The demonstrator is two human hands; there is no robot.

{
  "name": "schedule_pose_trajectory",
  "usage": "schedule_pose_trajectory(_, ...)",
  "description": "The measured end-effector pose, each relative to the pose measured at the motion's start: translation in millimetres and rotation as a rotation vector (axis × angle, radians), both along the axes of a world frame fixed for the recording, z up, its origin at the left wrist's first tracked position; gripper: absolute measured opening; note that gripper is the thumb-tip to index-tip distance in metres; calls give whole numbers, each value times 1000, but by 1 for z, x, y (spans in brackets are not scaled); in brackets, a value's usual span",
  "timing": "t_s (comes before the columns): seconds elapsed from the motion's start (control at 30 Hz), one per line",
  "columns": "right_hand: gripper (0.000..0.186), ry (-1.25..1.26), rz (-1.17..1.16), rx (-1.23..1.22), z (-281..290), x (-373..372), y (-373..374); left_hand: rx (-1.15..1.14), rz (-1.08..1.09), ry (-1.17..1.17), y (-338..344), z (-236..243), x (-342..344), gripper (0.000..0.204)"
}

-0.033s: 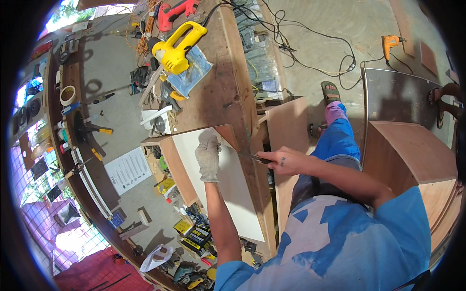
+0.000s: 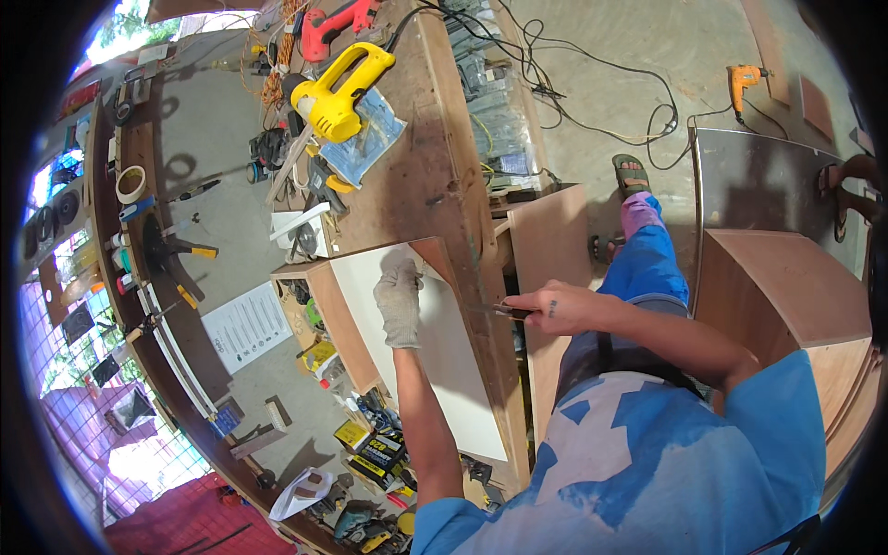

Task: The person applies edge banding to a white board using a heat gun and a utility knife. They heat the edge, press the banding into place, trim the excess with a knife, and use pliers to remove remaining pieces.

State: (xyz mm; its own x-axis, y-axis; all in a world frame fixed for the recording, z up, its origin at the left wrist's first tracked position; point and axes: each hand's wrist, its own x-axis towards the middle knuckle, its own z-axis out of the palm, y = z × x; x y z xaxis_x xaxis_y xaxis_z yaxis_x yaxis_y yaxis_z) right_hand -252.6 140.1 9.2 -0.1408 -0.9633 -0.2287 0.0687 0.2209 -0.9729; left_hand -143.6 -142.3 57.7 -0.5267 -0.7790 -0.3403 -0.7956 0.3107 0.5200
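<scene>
One bare hand [image 2: 562,309] grips a slim tool [image 2: 509,311], knit-gloved hand [image 2: 399,294] curled over panel [image 2: 453,379]

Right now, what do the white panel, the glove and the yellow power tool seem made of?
White panel: possibly laminated board; smooth, uniformly white face, core unclear.
Glove: probably knitted fabric, matte; textured, ribbed-looking cuff.
Yellow power tool: body likely moulded plastic; even colour, rounded handle, slight sheen.

- Panel [image 2: 449,370]: under left hand [image 2: 400,294], before heat gun [image 2: 333,113].
- Heat gun: on workbench [image 2: 407,208], partly over packet [image 2: 377,143].
- Right hand [image 2: 555,308]: right of panel, holding hand tool [image 2: 515,313].
- Drill [image 2: 738,86]: on floor [image 2: 638,51], far right.
- Box [image 2: 786,277]: right of right hand, before drill.
- Paper sheet [image 2: 245,326]: left of panel.
</scene>
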Motion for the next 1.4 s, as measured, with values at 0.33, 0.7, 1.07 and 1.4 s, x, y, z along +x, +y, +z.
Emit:
schedule_pose_trajectory(0.33, 53, -16, -348, -113, -29, 1, -88, -37, 22, 97, 3, -8, 3, 38)
schedule_pose_trajectory(0.7, 52, 39, -171, -96, -32, -10, -87, -2, 62, 199, 0, -16, 10, 37)
schedule_pose_trajectory(1.07, 59, -26, -45, 82, -1, 24, -26, 21, 26, 11, 8, 1, -4, 31)
schedule_pose_trajectory(1.4, 60, 99, -100, 41, 3, 33, -30, -533, -216, -219, 46, -16, -8, 60)
